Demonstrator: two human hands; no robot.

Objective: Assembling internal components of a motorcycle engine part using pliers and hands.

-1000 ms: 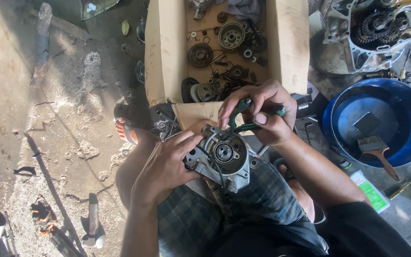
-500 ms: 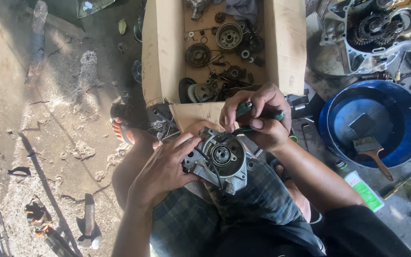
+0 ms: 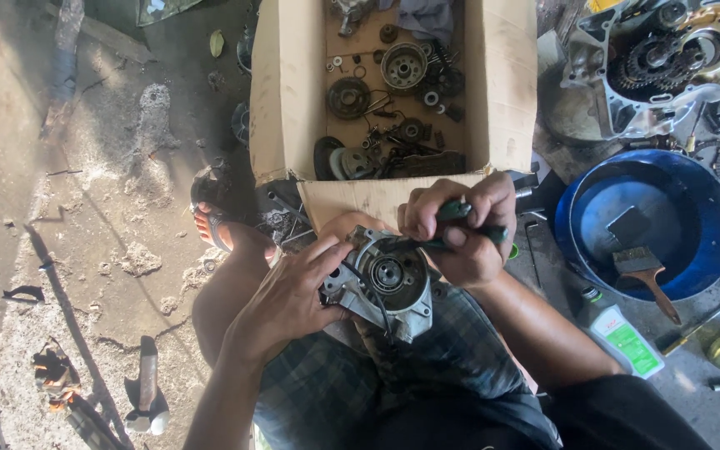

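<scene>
A grey cast-metal engine cover (image 3: 381,283) rests on the person's lap, over checked shorts, its hollow side turned up: a round well with a dark rim, a small bearing and shaft at the centre, and a thin black wire looping across the face and down past the lower edge. The left hand (image 3: 289,304) cups the cover from the left, fingers curled onto its rim and thumb reaching toward the top edge. The right hand (image 3: 460,229) is closed tight round a green-handled tool (image 3: 468,223) just above the cover's upper right edge; the tool's working end is buried under the fingers, so where it meets the cover is hard to make out. The cover's underside and right edge are hidden by the hands. Just beyond sits a cardboard box (image 3: 285,92) of dark gears and small parts.
</scene>
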